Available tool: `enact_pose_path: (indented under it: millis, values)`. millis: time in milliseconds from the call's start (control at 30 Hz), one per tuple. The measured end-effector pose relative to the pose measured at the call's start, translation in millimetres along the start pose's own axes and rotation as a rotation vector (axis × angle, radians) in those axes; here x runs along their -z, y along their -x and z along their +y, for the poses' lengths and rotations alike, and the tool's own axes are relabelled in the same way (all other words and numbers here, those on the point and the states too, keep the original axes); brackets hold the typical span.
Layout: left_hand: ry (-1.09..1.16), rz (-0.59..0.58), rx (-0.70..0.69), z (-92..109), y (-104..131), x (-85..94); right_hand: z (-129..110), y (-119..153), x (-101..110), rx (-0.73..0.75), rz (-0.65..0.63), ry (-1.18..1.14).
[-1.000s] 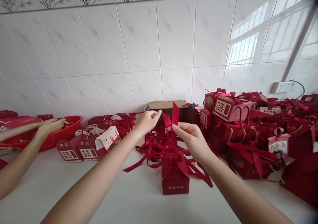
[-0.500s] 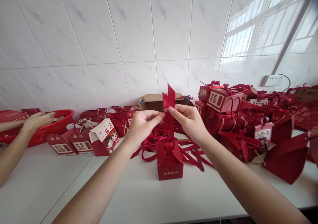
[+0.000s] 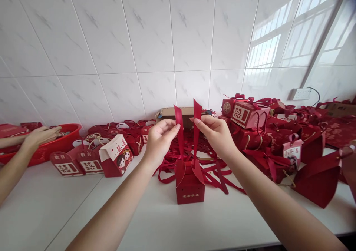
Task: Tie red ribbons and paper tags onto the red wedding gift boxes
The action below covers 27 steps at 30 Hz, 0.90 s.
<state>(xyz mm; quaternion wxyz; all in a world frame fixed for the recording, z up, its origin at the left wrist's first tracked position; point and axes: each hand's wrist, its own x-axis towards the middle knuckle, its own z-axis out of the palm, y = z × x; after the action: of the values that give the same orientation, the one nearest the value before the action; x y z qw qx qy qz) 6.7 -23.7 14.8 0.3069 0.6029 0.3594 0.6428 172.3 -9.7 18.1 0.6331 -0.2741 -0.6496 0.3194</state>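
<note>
A small red gift box with pale lettering stands upright on the white table in front of me. Two ends of a red ribbon rise from its top. My left hand pinches the left end between thumb and fingers. My right hand pinches the right end the same way. Both ends are held apart and nearly vertical, their tips sticking up above my fingers. Behind the box lies a tangle of loose red ribbons.
At left, another person's hand reaches over a red basin. Finished-looking red boxes and a cartoon-printed box stand nearby. Piled gift boxes fill the right. A cardboard box sits by the tiled wall; a power socket is at right.
My hands have moved apart, and the two ribbon ends that overlapped between them are now separated left and right. The box has stayed in place.
</note>
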Motion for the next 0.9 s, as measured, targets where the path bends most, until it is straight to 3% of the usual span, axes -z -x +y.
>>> enact_pose_path:
  millis: [100,267,667,900]
  values:
    - [0.126,0.055,-0.032,-3.7,2.2,0.3,6.2,1.0,2.1,-0.093,0.033,-0.093]
    - [0.192,0.024,-0.029,-6.8,3.2,-2.0,12.0,1.5,4.4,-0.161,0.077,-0.241]
    - [0.234,0.083,-0.015,-5.8,1.0,3.6,12.8,5.3,12.2,-0.214,0.119,-0.24]
    - [0.201,-0.009,0.014,0.8,0.9,0.6,6.4,-2.1,6.0,-0.216,0.067,-0.273]
